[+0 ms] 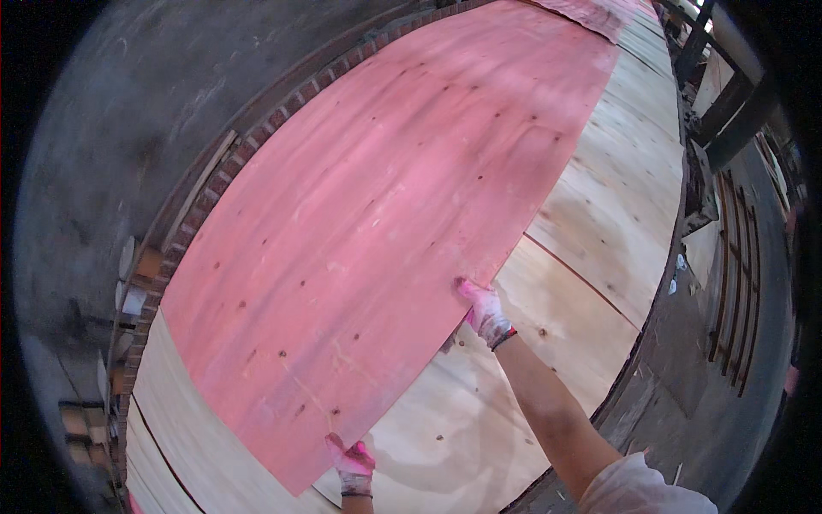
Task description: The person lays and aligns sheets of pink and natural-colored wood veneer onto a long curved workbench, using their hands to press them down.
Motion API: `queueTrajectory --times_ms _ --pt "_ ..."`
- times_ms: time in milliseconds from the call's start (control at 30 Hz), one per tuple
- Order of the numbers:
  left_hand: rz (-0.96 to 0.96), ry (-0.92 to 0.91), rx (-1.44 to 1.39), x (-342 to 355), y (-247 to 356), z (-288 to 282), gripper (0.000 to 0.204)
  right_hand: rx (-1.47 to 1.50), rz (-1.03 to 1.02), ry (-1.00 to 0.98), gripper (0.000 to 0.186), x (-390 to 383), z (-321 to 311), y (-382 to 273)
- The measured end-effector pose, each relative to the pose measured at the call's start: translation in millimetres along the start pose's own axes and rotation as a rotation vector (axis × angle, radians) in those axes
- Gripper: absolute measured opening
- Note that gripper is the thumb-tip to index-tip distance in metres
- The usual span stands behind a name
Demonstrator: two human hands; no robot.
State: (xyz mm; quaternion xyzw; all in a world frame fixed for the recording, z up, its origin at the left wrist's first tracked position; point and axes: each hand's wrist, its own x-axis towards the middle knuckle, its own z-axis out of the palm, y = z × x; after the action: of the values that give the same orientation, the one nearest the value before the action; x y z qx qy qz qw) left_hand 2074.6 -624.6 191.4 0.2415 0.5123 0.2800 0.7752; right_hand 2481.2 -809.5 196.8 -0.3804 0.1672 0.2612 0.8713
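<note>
Far left, a grey wall (154, 128), bordered by a curving row of bricks (248, 141). Next, filling the centre, one large pink wood veneer sheet (377, 231), dotted with dark knots (480, 177) and lying over pale veneer (599, 201). Step in hand, by the look of it: positioning the pink sheet by its right-hand edge. Likely called for next: matched movement of both hands, keeping that long edge straight and the thin wood uncracked. At lower centre, a gloved left hand (352, 458), stained pink, at the sheet's right edge near its closest corner. Farther along the same edge, and to the right, a gloved right hand (484, 310), fingertips on the pink face. Most of the sheet, therefore, to the left of both hands and beyond them. Edge pinched or merely pressed down: impossible to tell for either hand, with the underside hidden. Right of the edge, more pale veneer, crossed by a narrow reddish-brown gap. Farthest right, long brown bars (747, 274) over a grey floor (659, 394).
</note>
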Motion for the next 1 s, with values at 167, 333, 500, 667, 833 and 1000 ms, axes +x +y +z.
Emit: queueTrajectory --times_ms 167,333,500,667,833,1000 --pt "-0.076 0.122 0.019 5.5 -6.5 11.0 0.045 0.02 -0.153 0.001 0.028 15.1 -5.8 10.8" --pt "-0.071 0.139 0.03 2.7 -2.1 9.9 0.045 -0.029 -0.063 0.087 0.025 17.8 -12.3 13.0" --pt "-0.204 0.06 -0.012 -0.2 2.5 10.2 0.056 -0.271 -0.228 -0.055 0.027 17.7 -18.1 12.8" --pt "-0.189 0.105 -0.128 8.2 0.0 7.6 0.063 -0.387 -0.085 -0.018 0.033 26.6 -31.2 8.9" --pt "-0.319 0.118 -0.207 13.1 2.2 18.6 0.072 -0.393 -0.019 -0.017 0.041 26.5 -31.1 2.9" --pt "-0.403 -0.044 -0.142 -8.4 26.2 26.4 0.079 -0.354 -0.039 -0.133 0.049 13.7 -16.2 -2.5"
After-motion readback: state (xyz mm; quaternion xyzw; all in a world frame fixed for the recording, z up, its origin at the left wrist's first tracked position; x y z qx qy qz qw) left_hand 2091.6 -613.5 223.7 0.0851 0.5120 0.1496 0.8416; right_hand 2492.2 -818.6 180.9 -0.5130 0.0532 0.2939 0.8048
